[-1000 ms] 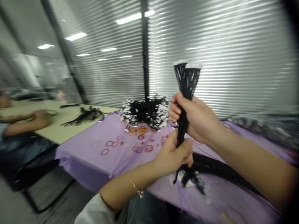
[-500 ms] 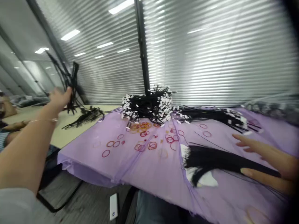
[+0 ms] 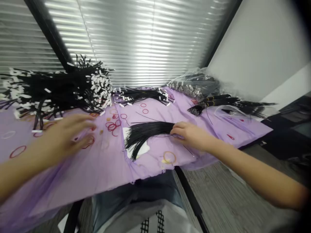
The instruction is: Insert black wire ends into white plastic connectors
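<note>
Two hands are over the purple cloth (image 3: 102,171). Our right hand (image 3: 187,134) is curled closed around one end of the black strand bundle (image 3: 150,129), which stretches leftward from our fingers, its splayed end lying over a white sheet (image 3: 143,149). Our left hand (image 3: 65,136) (rather blurred) is half open with nothing in it, well left of that bundle, beside the red bands (image 3: 113,125) and just in front of the large white-tipped pile (image 3: 58,89).
</note>
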Demonstrator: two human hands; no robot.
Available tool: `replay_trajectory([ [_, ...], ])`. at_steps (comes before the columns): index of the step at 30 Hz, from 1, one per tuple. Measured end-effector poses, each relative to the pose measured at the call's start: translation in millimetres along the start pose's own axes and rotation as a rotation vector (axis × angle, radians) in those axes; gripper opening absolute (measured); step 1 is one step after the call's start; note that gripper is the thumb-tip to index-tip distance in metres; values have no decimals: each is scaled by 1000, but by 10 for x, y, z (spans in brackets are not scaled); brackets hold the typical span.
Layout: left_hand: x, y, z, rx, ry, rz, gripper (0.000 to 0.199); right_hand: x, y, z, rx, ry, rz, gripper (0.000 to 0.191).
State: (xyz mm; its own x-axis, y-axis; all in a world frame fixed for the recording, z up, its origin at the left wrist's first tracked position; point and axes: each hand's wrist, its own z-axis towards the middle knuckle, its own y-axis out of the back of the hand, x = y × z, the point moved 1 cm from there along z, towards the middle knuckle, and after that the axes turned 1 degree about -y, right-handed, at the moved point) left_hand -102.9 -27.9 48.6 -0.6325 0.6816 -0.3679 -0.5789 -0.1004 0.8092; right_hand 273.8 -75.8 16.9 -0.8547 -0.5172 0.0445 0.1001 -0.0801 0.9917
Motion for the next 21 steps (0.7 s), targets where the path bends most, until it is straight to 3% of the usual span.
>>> replay_trajectory([
  [1,-96,-101,61,139,-158,113,20,-1,-80,41,18,2,-39,19],
  [2,-197,-210,126,188,-313,156,18,-4,-141,70,29,-8,-76,17],
  [5,-457,-548,353,294,-450,129,21,2,-205,77,31,-42,-158,15],
  [10,-603,-915,662,434,-356,31,24,7,-177,4,-11,-71,-149,14],
  [15,-671,-1218,682,531,-405,59,22,-51,-270,30,61,56,-156,20],
  [18,-731,-1307,661,519,-372,120,25,-43,-223,26,-25,4,-131,20],
  [21,-775,-1254,751,475,-297,87,25,-32,-62,-14,-112,-127,29,17],
])
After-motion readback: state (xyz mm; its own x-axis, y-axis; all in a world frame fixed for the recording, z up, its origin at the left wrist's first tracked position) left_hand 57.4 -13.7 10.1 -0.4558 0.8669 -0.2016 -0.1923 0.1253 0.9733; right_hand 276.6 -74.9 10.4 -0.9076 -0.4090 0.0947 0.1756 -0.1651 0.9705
